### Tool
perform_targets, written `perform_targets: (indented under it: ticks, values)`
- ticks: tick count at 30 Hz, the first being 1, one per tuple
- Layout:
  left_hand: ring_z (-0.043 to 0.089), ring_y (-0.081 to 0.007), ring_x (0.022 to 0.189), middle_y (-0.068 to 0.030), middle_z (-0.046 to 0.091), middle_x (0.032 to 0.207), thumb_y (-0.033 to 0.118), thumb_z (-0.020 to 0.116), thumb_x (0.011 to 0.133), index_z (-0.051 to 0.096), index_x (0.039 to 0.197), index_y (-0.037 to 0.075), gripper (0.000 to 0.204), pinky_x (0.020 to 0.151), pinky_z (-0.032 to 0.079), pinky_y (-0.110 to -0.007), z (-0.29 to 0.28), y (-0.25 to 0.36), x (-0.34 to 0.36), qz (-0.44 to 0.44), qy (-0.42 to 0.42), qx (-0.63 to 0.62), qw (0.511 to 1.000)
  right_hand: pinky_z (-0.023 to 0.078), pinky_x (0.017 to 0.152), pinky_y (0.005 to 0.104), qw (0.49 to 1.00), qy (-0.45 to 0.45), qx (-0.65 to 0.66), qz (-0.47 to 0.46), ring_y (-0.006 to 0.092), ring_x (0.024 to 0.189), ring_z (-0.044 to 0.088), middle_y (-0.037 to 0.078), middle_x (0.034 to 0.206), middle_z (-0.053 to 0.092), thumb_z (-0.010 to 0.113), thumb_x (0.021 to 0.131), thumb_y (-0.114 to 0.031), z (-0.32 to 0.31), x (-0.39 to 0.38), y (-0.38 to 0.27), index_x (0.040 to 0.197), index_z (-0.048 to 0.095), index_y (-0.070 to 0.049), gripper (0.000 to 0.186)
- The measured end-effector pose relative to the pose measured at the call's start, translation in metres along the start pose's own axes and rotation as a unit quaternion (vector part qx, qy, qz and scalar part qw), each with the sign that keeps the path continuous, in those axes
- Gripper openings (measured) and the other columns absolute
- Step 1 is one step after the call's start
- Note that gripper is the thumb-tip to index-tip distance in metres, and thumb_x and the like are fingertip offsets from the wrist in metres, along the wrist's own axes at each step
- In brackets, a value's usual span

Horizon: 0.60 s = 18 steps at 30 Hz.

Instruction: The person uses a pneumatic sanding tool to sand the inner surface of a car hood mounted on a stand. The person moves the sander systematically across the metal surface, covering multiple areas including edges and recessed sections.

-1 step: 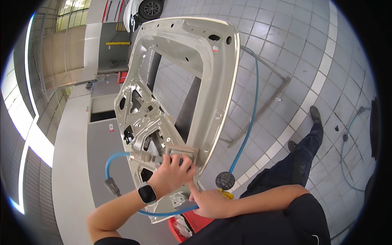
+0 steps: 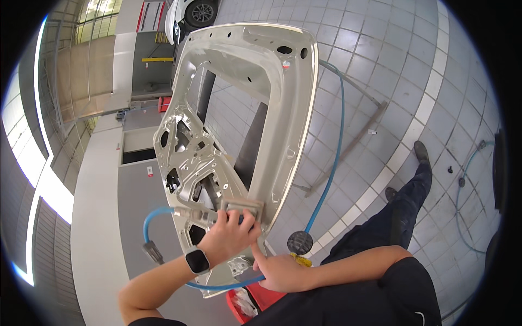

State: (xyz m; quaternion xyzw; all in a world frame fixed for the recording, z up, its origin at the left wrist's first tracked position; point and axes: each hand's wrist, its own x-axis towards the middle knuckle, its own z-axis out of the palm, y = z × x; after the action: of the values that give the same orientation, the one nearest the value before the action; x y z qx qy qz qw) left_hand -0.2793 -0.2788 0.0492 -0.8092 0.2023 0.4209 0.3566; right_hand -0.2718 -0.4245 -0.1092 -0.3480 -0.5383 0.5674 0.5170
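Note:
A pale grey-beige car door-like body panel point(image 2: 283, 125) stands in front of me, with a large window opening and several cut-outs. Over its lower edge, my left hand point(image 2: 231, 233), wearing a watch, is closed around an air sander point(image 2: 243, 206) with a flat rectangular pad. The pad lies against the panel. From the sander's left end a blue air hose point(image 2: 228, 286) loops down and passes behind my right hand point(image 2: 283, 270). That hand's index finger reaches up beside my left hand; its other fingers seem curled around the hose and are largely hidden.
A dark round piece point(image 2: 299, 242) sits on the hose near a yellow item point(image 2: 300, 259). A metal stand point(image 2: 348, 146) supports the panel over the tiled floor. Below is a red bin point(image 2: 266, 293). Another hose point(image 2: 457, 217) lies at right; a car wheel point(image 2: 200, 13) shows far off.
The view has shifted very slightly. Both hands and the sander keep nearly the same place on the panel.

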Motion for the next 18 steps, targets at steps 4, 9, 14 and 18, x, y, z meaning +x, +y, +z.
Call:
perform_targets:
  ticks: [4,9,14,18]
  values:
    - [0.060,-0.0305,0.091,-0.0140,0.061,0.122,0.027,0.067,0.087,0.063,0.121,0.012,0.037,0.080,0.052,-0.048,0.021,0.034,-0.024,-0.010,-0.006,-0.012,1.000,0.059,0.067,0.0489,0.998,-0.047,-0.038,-0.005,0.0366,0.079,0.073,0.010,0.105,0.075,0.070,0.083,-0.015,0.032,0.004,0.011,0.165,-0.005,0.004,0.113]
    - [0.063,-0.0305,0.091,-0.0153,0.059,0.121,0.024,0.069,0.086,0.061,0.123,0.011,0.040,0.076,0.055,-0.042,0.029,0.034,-0.028,-0.099,-0.004,-0.130,0.987,0.058,0.064,0.0496,0.999,-0.002,-0.032,-0.018,0.0396,0.076,0.073,0.013,0.106,0.076,0.070,0.082,-0.013,0.033,0.006,0.013,0.166,-0.007,0.002,0.115]
    - [0.065,-0.0295,0.087,-0.0136,0.057,0.112,0.023,0.069,0.087,0.058,0.123,0.008,0.040,0.070,0.057,-0.039,0.015,-0.007,0.010,-0.136,0.045,-0.162,0.976,0.057,0.066,0.0495,0.997,0.065,0.029,-0.020,0.0422,0.078,0.072,0.020,0.103,0.073,0.074,0.076,-0.012,-0.016,0.004,-0.003,0.164,-0.011,0.004,0.124]
    - [0.066,-0.0314,0.092,-0.0145,0.057,0.111,0.022,0.071,0.088,0.058,0.119,0.007,0.036,0.073,0.059,-0.040,-0.012,-0.042,0.047,-0.156,0.046,-0.180,0.970,0.059,0.077,0.0456,0.997,0.048,0.052,0.019,0.0415,0.087,0.073,0.019,0.120,0.071,0.075,0.078,-0.014,-0.076,-0.005,-0.025,0.163,-0.023,-0.001,0.130]
